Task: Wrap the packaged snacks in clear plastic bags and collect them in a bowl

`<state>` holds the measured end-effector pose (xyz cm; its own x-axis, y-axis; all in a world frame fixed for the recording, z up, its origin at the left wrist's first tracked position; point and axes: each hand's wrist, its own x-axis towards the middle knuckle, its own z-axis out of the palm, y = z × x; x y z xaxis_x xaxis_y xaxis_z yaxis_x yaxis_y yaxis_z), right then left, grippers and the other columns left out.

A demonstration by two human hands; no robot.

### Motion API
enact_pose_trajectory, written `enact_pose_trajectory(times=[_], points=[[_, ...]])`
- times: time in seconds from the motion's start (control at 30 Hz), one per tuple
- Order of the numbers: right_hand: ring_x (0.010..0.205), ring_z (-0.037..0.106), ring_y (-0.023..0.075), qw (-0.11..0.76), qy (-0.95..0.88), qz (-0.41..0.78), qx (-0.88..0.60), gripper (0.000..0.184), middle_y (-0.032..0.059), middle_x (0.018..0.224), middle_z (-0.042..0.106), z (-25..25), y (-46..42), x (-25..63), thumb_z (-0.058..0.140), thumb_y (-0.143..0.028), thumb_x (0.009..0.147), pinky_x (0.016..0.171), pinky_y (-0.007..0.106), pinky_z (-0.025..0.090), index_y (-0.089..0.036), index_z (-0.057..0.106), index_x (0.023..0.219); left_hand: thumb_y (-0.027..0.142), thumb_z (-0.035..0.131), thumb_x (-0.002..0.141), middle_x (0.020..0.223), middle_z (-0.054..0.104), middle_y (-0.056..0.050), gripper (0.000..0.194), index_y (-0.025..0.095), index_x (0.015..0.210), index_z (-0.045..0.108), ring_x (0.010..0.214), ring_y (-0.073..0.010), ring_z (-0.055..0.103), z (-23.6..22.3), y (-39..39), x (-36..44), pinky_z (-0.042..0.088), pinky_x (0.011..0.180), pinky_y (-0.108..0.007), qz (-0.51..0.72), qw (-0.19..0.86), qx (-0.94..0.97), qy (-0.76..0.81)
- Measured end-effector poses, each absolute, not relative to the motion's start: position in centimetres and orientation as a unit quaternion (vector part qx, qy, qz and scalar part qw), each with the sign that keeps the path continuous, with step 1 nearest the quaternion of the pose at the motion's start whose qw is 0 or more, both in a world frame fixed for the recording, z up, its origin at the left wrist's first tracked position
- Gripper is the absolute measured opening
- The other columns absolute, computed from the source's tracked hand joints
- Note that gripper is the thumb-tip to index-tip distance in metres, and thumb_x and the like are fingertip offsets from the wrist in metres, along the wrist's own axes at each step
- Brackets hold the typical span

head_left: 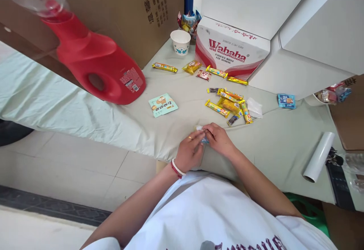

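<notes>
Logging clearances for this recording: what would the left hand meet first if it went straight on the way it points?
Probably the small packet held between the left hand and the right hand, then the right hand itself; the packet is partly hidden, so exact depth is unclear.

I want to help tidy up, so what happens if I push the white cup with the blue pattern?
The white cup might tip easily, since it stands upright with a rim wider than its base. It's probably light, as its wall looks thin, like paper, and no contents show inside. Squeezed hard, that thin wall would likely dent.
</notes>
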<state>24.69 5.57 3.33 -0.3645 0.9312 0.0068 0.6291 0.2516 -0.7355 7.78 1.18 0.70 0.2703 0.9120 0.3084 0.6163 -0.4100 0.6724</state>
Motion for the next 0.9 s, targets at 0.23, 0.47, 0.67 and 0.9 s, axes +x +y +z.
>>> enact_pose_trajectory(times=[0.23, 0.47, 0.67, 0.9], points=[[0.093, 0.063, 0.0209, 0.264, -0.757, 0.326, -0.502, 0.024, 0.0079, 0.099, 0.066, 3.0, 4.6, 25.3, 0.044, -0.020, 0.100, 0.083, 0.034, 0.051, -0.021, 0.066, 0.109, 0.040, 0.060, 0.093, 0.100, 0.064, -0.011, 0.023, 0.020, 0.096, 0.070, 0.100, -0.0299, 0.060, 0.9, 3.2, 8.0, 0.051, 0.084, -0.043, 0.233, 0.223, 0.668, 0.670], [0.105, 0.064, 0.0225, 0.306, -0.732, 0.320, -0.518, 0.033, 0.0101, 0.116, 0.068, 4.6, 2.4, 25.3, 0.041, -0.024, 0.102, 0.094, 0.040, 0.053, -0.023, 0.059, 0.130, 0.024, 0.068, 0.081, 0.082, 0.054, -0.003, 0.016, 0.022, 0.078, 0.052, 0.079, -0.0211, 0.055, 2.7, 3.3, 9.3, 0.049, 0.073, -0.036, 0.310, 0.302, 0.647, 0.628], [0.094, 0.063, 0.0222, 0.346, -0.672, 0.356, -0.550, 0.046, 0.0102, 0.108, 0.063, 5.4, -0.5, 27.6, 0.046, -0.048, 0.103, 0.084, 0.038, 0.055, -0.021, 0.056, 0.139, 0.040, 0.055, 0.096, 0.093, 0.059, -0.006, 0.020, 0.022, 0.093, 0.062, 0.088, -0.0194, 0.060, 6.0, 1.5, 12.2, 0.053, 0.071, -0.032, 0.434, 0.396, 0.602, 0.541], [0.104, 0.063, 0.0242, 0.386, -0.542, 0.448, -0.597, 0.042, 0.0087, 0.113, 0.069, 2.7, -1.5, 30.5, 0.053, -0.055, 0.098, 0.095, 0.040, 0.052, -0.022, 0.061, 0.123, 0.058, 0.056, 0.095, 0.108, 0.066, -0.007, 0.040, 0.021, 0.112, 0.054, 0.099, -0.0205, 0.068, 5.3, 2.3, 15.0, 0.060, 0.086, -0.039, 0.412, 0.697, 0.420, 0.411]])
